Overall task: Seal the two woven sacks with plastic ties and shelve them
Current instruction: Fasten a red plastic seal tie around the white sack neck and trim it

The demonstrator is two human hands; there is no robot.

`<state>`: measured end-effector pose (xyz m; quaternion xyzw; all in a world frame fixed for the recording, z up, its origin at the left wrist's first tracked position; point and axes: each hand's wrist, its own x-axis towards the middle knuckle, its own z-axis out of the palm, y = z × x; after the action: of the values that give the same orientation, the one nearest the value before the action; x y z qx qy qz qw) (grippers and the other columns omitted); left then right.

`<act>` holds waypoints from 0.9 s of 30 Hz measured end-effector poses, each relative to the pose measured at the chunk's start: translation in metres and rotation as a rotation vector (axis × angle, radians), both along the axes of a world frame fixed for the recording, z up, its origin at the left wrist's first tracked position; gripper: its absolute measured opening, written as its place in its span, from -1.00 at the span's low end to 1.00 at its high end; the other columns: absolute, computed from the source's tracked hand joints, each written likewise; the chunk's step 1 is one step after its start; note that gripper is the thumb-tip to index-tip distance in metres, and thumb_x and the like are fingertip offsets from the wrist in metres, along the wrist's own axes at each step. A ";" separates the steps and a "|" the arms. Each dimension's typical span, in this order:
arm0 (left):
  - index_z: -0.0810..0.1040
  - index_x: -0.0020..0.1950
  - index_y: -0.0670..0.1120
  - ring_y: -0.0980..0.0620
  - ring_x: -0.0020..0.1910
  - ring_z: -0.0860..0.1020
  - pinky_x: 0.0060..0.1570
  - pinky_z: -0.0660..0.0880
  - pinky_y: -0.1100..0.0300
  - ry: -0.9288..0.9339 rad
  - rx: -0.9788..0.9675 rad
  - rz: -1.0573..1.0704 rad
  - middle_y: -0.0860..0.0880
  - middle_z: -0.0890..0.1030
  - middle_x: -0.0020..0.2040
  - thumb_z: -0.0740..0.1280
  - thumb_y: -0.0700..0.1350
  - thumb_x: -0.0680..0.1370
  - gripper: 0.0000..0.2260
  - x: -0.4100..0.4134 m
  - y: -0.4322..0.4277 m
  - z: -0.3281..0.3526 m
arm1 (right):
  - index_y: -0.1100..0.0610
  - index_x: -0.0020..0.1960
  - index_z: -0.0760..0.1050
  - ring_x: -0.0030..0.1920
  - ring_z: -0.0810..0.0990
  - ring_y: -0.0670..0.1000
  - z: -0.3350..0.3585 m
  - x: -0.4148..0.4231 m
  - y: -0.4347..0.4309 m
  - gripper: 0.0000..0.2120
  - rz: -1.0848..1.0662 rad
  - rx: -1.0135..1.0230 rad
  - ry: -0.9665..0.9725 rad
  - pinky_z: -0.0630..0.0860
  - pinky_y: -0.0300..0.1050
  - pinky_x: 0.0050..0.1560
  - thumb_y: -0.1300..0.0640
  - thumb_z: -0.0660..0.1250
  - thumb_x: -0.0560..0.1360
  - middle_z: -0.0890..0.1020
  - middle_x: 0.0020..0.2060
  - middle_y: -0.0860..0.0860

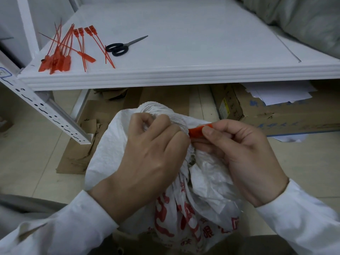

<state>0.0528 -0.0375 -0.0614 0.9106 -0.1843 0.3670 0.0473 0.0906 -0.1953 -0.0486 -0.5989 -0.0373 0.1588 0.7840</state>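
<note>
While the left hand (152, 144) grips the woven sack (202, 173) by its bunched neck, the right hand (241, 150) pinches the red tie (197, 131); if that grip loosens, the neck probably springs open.

Hidden under left hand (147, 157): most of red tie (197, 132). Cut off at lower edge: woven sack (104, 153) base. Unreadable: its red print.

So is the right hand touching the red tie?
Touching. The head view shows the right hand pinching the red tie between thumb and fingers, beside the sack.
</note>
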 end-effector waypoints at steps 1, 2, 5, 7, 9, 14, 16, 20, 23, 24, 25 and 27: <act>0.55 -0.33 -0.18 -0.07 -0.36 0.45 -0.11 0.28 0.01 -0.002 -0.004 -0.011 -0.07 0.48 -0.38 0.43 -0.39 0.41 -0.82 0.000 0.000 0.000 | 0.21 -0.21 0.65 -0.15 0.71 0.11 0.000 0.000 0.000 -0.87 -0.001 -0.008 0.004 0.64 -0.14 -0.09 0.18 0.37 0.31 0.71 -0.22 0.18; 0.55 -0.33 -0.18 -0.07 -0.36 0.44 -0.12 0.28 0.01 -0.003 -0.006 -0.025 -0.07 0.48 -0.38 0.43 -0.39 0.42 -0.82 0.000 -0.001 -0.001 | 0.23 -0.20 0.64 -0.16 0.72 0.09 0.000 0.000 0.000 -0.87 0.000 -0.014 0.011 0.64 -0.16 -0.11 0.20 0.36 0.33 0.71 -0.23 0.19; 0.56 -0.31 -0.18 -0.07 -0.35 0.44 -0.12 0.29 0.01 0.014 0.026 -0.036 -0.07 0.48 -0.37 0.42 -0.36 0.44 -0.83 0.002 0.000 -0.002 | 0.27 -0.18 0.62 -0.19 0.71 0.07 0.000 0.001 0.001 -0.91 0.015 -0.023 0.038 0.64 -0.19 -0.14 0.31 0.33 0.43 0.71 -0.24 0.19; 0.55 -0.30 -0.17 -0.06 -0.34 0.44 -0.11 0.28 0.02 0.044 0.033 -0.020 -0.07 0.50 -0.36 0.41 -0.35 0.46 -0.84 0.004 0.000 -0.003 | 0.28 -0.19 0.61 -0.20 0.71 0.07 -0.001 0.002 0.001 -0.88 0.017 -0.026 0.056 0.64 -0.18 -0.15 0.36 0.31 0.46 0.70 -0.24 0.20; 0.54 -0.29 -0.17 -0.07 -0.34 0.45 -0.09 0.28 0.03 0.084 0.022 -0.006 -0.07 0.51 -0.36 0.39 -0.33 0.48 -0.84 0.005 -0.002 -0.003 | 0.30 -0.19 0.60 -0.20 0.71 0.09 -0.002 0.002 0.001 -0.87 0.008 -0.029 0.073 0.65 -0.17 -0.15 0.37 0.30 0.48 0.69 -0.24 0.23; 0.54 -0.28 -0.16 -0.06 -0.33 0.46 -0.07 0.25 0.05 0.168 0.008 0.036 -0.05 0.51 -0.36 0.38 -0.33 0.46 -0.85 0.005 -0.004 -0.005 | 0.34 -0.17 0.58 -0.20 0.71 0.11 -0.004 0.003 0.002 -0.87 -0.003 0.006 0.143 0.65 -0.15 -0.16 0.38 0.28 0.50 0.69 -0.23 0.25; 0.53 -0.29 -0.16 -0.06 -0.33 0.46 -0.08 0.24 0.06 0.181 -0.013 0.044 -0.05 0.51 -0.37 0.38 -0.34 0.46 -0.84 0.005 -0.004 -0.005 | 0.35 -0.16 0.57 -0.19 0.71 0.12 -0.004 0.003 0.002 -0.87 -0.002 0.029 0.177 0.66 -0.14 -0.14 0.37 0.27 0.50 0.69 -0.22 0.26; 0.51 -0.31 -0.15 -0.07 -0.33 0.46 -0.06 0.24 0.08 0.208 -0.077 0.063 -0.05 0.51 -0.38 0.35 -0.27 0.49 -0.83 0.007 -0.001 -0.002 | 0.36 -0.16 0.56 -0.17 0.71 0.15 -0.006 0.002 0.004 -0.87 -0.007 0.072 0.232 0.66 -0.11 -0.13 0.37 0.26 0.50 0.69 -0.21 0.26; 0.51 -0.30 -0.14 -0.05 -0.33 0.46 -0.04 0.23 0.10 0.238 -0.084 0.055 -0.03 0.52 -0.38 0.32 -0.23 0.51 -0.83 0.008 -0.001 0.000 | 0.37 -0.15 0.55 -0.15 0.71 0.17 -0.007 0.003 0.004 -0.88 -0.003 0.061 0.224 0.66 -0.09 -0.11 0.38 0.25 0.50 0.69 -0.19 0.28; 0.52 -0.30 -0.14 -0.05 -0.32 0.46 -0.04 0.22 0.10 0.248 -0.080 0.049 -0.03 0.52 -0.38 0.31 -0.22 0.52 -0.82 0.008 0.000 0.001 | 0.36 -0.15 0.55 -0.14 0.71 0.18 -0.007 0.003 0.004 -0.88 -0.002 0.060 0.222 0.66 -0.08 -0.11 0.38 0.25 0.51 0.69 -0.19 0.28; 0.52 -0.29 -0.13 -0.05 -0.32 0.46 -0.05 0.22 0.10 0.255 -0.075 0.042 -0.02 0.53 -0.38 0.29 -0.21 0.52 -0.82 0.008 0.000 0.001 | 0.36 -0.16 0.55 -0.15 0.71 0.18 -0.007 0.003 0.004 -0.88 -0.001 0.059 0.223 0.66 -0.09 -0.11 0.38 0.25 0.51 0.69 -0.19 0.28; 0.52 -0.29 -0.13 -0.05 -0.33 0.45 -0.06 0.20 0.11 0.262 -0.072 0.029 -0.02 0.52 -0.38 0.30 -0.22 0.51 -0.83 0.009 0.001 0.002 | 0.35 -0.16 0.55 -0.15 0.71 0.17 -0.007 0.003 0.003 -0.87 0.002 0.055 0.222 0.66 -0.08 -0.11 0.37 0.25 0.51 0.69 -0.20 0.27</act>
<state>0.0614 -0.0368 -0.0596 0.9509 -0.1501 0.2521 0.0982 0.0941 -0.1920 -0.0557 -0.5557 0.0447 0.2241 0.7994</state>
